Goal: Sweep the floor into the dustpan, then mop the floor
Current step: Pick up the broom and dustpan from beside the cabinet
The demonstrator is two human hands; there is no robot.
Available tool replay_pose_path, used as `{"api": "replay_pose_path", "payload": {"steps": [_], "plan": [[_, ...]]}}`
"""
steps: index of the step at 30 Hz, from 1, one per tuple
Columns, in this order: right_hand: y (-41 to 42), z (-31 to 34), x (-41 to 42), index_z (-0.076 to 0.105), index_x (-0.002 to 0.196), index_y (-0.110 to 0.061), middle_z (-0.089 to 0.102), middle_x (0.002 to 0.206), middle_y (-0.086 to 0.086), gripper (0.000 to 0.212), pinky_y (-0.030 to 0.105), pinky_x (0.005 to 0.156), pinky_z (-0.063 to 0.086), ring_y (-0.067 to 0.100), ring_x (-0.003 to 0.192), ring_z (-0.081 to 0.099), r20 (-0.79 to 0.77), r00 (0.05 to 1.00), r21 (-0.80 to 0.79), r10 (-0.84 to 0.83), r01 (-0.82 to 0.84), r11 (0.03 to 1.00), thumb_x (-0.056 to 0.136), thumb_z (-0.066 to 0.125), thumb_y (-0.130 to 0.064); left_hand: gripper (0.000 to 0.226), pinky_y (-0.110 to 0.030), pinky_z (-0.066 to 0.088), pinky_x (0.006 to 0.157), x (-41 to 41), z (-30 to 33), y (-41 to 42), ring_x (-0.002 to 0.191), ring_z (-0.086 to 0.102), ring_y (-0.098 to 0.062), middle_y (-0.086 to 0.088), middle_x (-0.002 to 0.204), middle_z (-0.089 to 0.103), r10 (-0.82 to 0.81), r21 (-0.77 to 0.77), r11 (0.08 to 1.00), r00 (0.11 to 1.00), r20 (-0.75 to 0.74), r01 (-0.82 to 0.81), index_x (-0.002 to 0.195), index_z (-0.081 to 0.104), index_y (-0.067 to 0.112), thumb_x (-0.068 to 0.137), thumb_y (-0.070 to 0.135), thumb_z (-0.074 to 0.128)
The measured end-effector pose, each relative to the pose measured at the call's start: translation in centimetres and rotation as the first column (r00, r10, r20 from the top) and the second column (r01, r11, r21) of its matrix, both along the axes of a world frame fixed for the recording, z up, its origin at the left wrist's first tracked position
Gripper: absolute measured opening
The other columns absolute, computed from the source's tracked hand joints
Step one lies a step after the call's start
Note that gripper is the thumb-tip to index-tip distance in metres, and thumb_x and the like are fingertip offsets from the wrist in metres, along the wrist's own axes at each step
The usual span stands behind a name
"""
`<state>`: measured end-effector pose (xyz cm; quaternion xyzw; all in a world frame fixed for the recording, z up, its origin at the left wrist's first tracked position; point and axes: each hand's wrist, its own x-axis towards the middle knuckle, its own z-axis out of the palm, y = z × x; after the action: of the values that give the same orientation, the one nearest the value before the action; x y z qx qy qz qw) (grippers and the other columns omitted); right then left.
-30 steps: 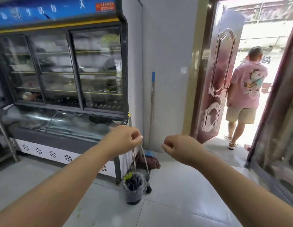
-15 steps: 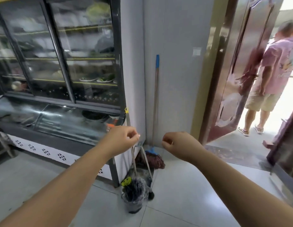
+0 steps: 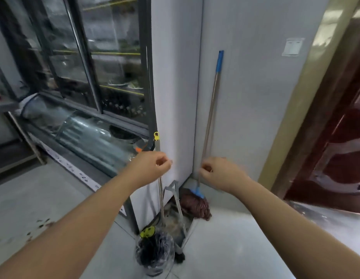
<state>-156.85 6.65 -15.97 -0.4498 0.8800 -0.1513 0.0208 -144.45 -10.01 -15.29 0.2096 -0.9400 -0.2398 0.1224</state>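
Glass display fridge, grey wall, tiled floor

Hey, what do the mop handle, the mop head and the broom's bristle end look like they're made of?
Mop handle: looks like bare metal tube, from its dull silver sheen, with a blue plastic-looking cap on top.
Mop head: reddish-brown yarn or cloth strands, matte and clumped, probably cotton-type.
Broom bristles: dark fibres, likely synthetic, wrapped in a crinkly, glossy clear plastic bag.

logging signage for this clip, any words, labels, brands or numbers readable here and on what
None can be read.
Wall plate: blank, no print shows.
Display case: glass and shelves blurred, no label legible.
Broom, mop: no marking visible.
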Motion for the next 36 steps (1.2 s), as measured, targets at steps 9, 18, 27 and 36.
{"api": "replay_pose_path", "payload": {"steps": [9, 18, 27, 36], "plan": [[-5.8, -2.0, -12.3, 0.064, 0.098, -0.016, 0.066, 0.1, 0.003, 0.026, 0.028, 0.076, 0.044, 0.02, 0.092, 0.058, 0.076, 0.989, 0.001, 0.123, -0.124, 0.992, 0.094, 0.046, -0.035, 0.028, -0.032, 0.05, 0.081, -10.9, -1.3, -3.9, 0.091, 0.061, -0.019, -0.001, 0.093, 0.069, 0.147, 0.014, 0.989, 0.988, 0.048, -0.148, 0.094, 0.067, 0.016, 0.092, 0.038, 0.05], [-15.8, -4.2, -24.2, 0.063, 0.096, -0.015, 0.062, 0.092, 0.002, 0.021, 0.028, 0.071, 0.041, 0.019, 0.087, 0.056, 0.167, 0.943, 0.057, 0.286, -0.299, 0.952, 0.094, 0.049, -0.031, 0.023, -0.03, 0.045, 0.077, -21.5, -5.1, -11.5, 0.089, 0.061, -0.019, -0.002, 0.088, 0.069, 0.362, 0.132, 0.924, 0.932, 0.002, -0.359, 0.087, 0.069, 0.015, 0.091, 0.031, 0.052], [-24.2, -9.7, -31.2, 0.06, 0.085, -0.016, 0.053, 0.081, 0.001, 0.018, 0.023, 0.067, 0.031, 0.017, 0.081, 0.049, 0.286, 0.867, 0.12, 0.408, -0.455, 0.882, 0.093, 0.052, -0.03, 0.025, -0.024, 0.046, 0.066, -24.8, -11.2, -16.0, 0.084, 0.063, -0.019, -0.004, 0.085, 0.069, 0.576, 0.32, 0.751, 0.81, 0.11, -0.578, 0.077, 0.068, 0.018, 0.089, 0.033, 0.052], [-33.7, -15.6, -35.0, 0.052, 0.069, -0.021, 0.058, 0.072, -0.003, 0.024, 0.024, 0.068, 0.035, 0.018, 0.079, 0.052, 0.47, 0.622, 0.105, 0.627, -0.744, 0.659, 0.091, 0.056, -0.031, 0.026, -0.015, 0.041, 0.061, -26.4, -14.6, -15.1, 0.071, 0.055, 0.0, 0.017, 0.072, 0.061, 0.891, 0.375, 0.334, 0.419, 0.173, -0.865, 0.067, 0.06, 0.031, 0.091, 0.033, 0.051]]}}
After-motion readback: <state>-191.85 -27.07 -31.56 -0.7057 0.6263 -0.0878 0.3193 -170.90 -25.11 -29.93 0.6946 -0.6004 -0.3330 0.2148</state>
